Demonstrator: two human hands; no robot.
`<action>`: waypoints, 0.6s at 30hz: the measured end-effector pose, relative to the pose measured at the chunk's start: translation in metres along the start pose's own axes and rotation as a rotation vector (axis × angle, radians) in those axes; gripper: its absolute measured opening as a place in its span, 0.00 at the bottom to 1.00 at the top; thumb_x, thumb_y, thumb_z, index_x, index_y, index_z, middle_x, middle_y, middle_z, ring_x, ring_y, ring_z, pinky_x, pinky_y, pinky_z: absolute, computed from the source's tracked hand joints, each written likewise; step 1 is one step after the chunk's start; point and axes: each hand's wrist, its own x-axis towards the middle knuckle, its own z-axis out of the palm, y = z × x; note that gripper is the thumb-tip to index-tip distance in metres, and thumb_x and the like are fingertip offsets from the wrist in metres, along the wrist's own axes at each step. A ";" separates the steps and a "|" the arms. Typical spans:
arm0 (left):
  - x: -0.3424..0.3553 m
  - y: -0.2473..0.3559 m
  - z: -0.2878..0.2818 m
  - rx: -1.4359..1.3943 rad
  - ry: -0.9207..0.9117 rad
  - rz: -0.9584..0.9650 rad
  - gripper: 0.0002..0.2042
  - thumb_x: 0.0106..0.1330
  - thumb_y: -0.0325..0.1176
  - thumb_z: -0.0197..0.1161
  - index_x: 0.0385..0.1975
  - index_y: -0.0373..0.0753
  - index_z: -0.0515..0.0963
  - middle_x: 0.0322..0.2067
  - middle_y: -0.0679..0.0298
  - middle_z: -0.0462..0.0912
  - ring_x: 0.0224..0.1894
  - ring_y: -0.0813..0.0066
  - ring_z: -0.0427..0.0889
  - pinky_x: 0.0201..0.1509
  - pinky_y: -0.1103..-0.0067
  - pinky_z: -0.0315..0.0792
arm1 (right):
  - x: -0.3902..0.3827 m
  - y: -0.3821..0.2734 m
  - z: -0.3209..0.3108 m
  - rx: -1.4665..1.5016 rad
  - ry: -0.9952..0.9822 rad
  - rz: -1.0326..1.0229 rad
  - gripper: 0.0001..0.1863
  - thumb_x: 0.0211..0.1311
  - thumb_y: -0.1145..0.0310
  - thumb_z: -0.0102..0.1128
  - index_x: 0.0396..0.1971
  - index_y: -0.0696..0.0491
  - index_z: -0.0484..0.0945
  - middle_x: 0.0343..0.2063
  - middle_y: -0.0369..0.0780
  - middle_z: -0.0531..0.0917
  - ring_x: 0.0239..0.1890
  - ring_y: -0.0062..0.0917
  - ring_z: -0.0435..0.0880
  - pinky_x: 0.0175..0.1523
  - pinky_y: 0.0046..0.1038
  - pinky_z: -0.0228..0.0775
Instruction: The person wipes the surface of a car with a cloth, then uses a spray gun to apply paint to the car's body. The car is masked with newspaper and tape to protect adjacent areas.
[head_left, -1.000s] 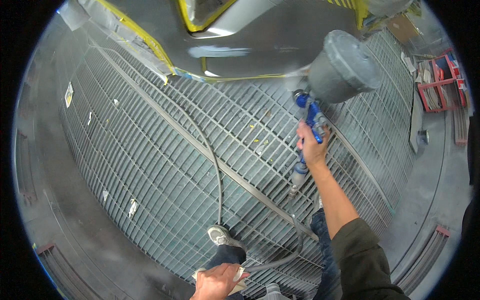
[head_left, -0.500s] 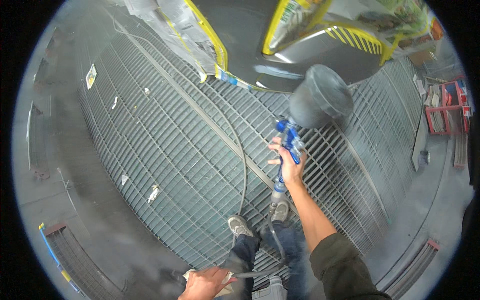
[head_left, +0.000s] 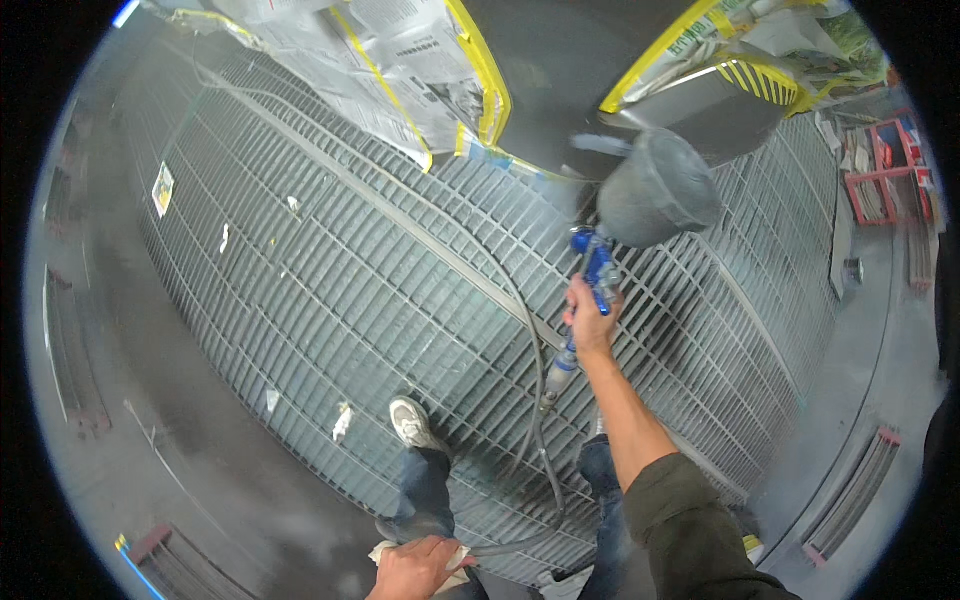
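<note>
My right hand grips the blue handle of a spray gun with a large grey cup on top, held out in front of me over the floor grating. The gun points toward a grey car panel masked with newspaper and yellow tape. A grey air hose hangs from the gun's base and loops down past my legs. My left hand is low at the lower edge, closed on a pale cloth beside the hose.
I stand on a metal floor grating with scraps of paper on it. Smooth grey floor surrounds it. A red rack stands at the far right. My shoe rests on the grating.
The view has swung so the masked panel fills more of the top. My right hand with the spray gun has stayed raised; my left hand with the cloth remains low.
</note>
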 end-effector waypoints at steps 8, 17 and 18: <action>0.012 -0.055 -0.074 0.057 -0.043 0.073 0.08 0.60 0.40 0.69 0.33 0.46 0.82 0.28 0.65 0.81 0.27 0.63 0.82 0.28 0.69 0.74 | -0.041 -0.032 0.107 0.096 -0.179 -0.047 0.07 0.61 0.70 0.61 0.25 0.57 0.77 0.17 0.34 0.76 0.14 0.16 0.71 0.19 0.20 0.62; 0.011 -0.068 -0.113 -0.052 -0.062 0.214 0.10 0.59 0.38 0.71 0.36 0.43 0.82 0.27 0.60 0.82 0.27 0.59 0.82 0.28 0.67 0.73 | -0.062 -0.078 0.052 -0.012 0.322 -0.142 0.07 0.61 0.68 0.60 0.31 0.56 0.78 0.20 0.33 0.76 0.17 0.15 0.70 0.19 0.20 0.64; 0.009 -0.070 -0.117 -0.054 -0.079 0.214 0.10 0.59 0.38 0.71 0.36 0.42 0.82 0.28 0.60 0.82 0.28 0.59 0.82 0.28 0.67 0.73 | -0.066 -0.087 0.053 -0.035 0.316 -0.131 0.07 0.61 0.67 0.61 0.32 0.55 0.78 0.21 0.32 0.77 0.18 0.15 0.72 0.20 0.19 0.65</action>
